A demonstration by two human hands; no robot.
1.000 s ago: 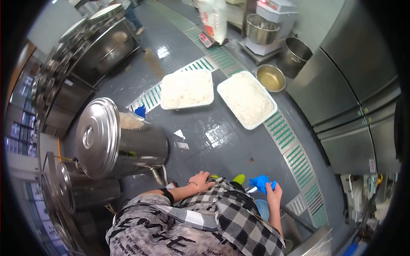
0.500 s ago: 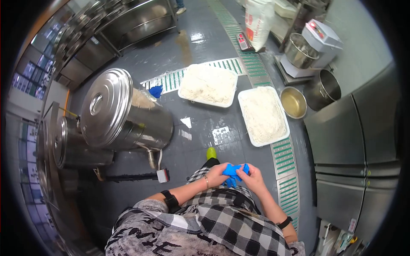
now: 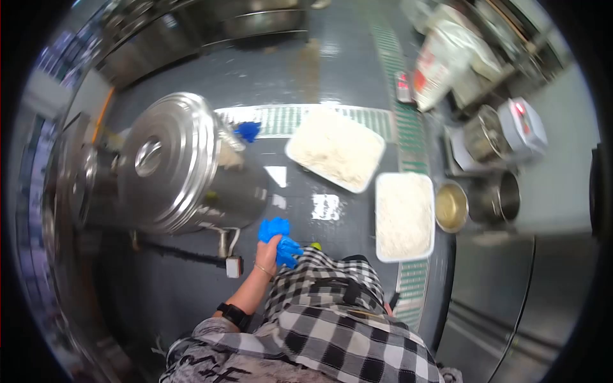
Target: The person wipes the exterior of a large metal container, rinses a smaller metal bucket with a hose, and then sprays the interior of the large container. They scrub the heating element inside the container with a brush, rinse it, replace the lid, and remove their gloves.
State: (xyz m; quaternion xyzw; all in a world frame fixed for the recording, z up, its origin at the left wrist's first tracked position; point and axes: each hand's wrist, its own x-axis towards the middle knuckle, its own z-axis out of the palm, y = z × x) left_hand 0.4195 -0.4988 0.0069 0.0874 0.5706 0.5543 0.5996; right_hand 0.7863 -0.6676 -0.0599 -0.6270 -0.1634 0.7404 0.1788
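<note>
My left hand is closed around crumpled blue gloves, held low beside the checked apron. Part of the gloves bulges above the thumb and part hangs down to its right. Of my right arm only a sliver of skin and a dark band show by the apron's right edge; the hand itself is out of sight. Ahead on the floor are two white tubs heaped with white, flour-like powder: the farther tub sits at an angle and the nearer tub to its right.
A large lidded steel pot with a tap stands at left. A metal bowl, a deep steel pot, a mixer and a white sack line the right. Steel cabinets stand at lower right. Floor grates cross the wet-looking floor.
Both hands were on the blue gloves in front of me. Now my left hand alone holds them, farther left, and my right hand has left the view. The camera has turned and blurred somewhat.
</note>
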